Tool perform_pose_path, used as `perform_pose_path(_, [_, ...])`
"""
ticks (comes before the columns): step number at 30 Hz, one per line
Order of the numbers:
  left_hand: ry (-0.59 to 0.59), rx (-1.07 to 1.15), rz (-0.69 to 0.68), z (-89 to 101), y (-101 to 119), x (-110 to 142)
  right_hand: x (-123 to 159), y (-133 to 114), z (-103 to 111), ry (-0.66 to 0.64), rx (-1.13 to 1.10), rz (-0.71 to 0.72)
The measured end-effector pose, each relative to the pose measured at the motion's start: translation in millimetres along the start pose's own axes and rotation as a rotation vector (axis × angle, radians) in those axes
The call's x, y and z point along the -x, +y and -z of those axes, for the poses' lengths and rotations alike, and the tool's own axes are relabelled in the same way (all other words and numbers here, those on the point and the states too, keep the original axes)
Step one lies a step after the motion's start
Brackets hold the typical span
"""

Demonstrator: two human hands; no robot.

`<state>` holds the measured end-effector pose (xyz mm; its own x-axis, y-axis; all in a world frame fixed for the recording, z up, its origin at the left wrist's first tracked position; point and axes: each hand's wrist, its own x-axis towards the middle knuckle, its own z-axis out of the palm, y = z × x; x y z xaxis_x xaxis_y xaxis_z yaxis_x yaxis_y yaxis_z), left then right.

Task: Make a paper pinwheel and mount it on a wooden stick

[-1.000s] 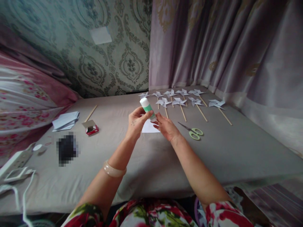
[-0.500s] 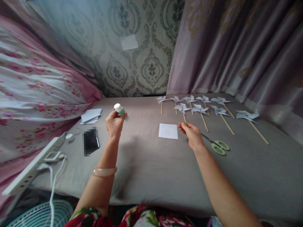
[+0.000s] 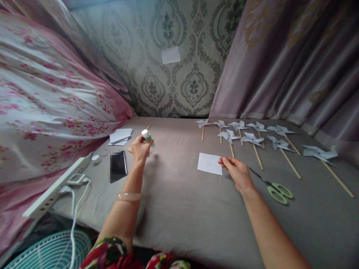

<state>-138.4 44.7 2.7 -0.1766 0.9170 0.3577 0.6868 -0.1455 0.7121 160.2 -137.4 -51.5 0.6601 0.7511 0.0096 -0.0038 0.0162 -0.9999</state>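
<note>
My left hand (image 3: 140, 150) is closed around a glue stick (image 3: 147, 136) with a white cap and a green label, held near the back left of the cloth-covered surface. The fingers of my right hand (image 3: 236, 172) pinch the right edge of a white square of paper (image 3: 209, 163). Just right of that hand lie scissors (image 3: 276, 189) with light green handles. Behind it, several white paper pinwheels (image 3: 251, 139) on wooden sticks lie in rows.
A stack of white paper (image 3: 120, 136) lies at the left, with a dark phone (image 3: 118, 166) in front of it. A white power strip (image 3: 57, 186) with cables runs along the left edge. A teal fan grille (image 3: 53, 250) stands below. Patterned wall (image 3: 153, 86) and curtains close off the back.
My left hand has lowered toward the surface with the glue stick. My right hand still pinches the paper. The view has turned a little to the left.
</note>
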Motion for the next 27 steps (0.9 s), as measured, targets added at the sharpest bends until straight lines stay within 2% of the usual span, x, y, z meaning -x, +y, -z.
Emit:
perform_pose_path(8, [0.012,-0.083,0.008,-7.3,-1.4,1.8,-2.3,2.3,4.5,0.065,0.208,0.103])
perform_pose_path(12, [-0.003,-0.146,-0.005,-12.0,-6.9,-0.8,-7.4,8.9,6.7,0.111,0.226,0.099])
perform_pose_path(27, [-0.018,-0.217,-0.048,-25.2,-13.8,1.8,-8.2,11.5,8.2,0.079,0.274,0.092])
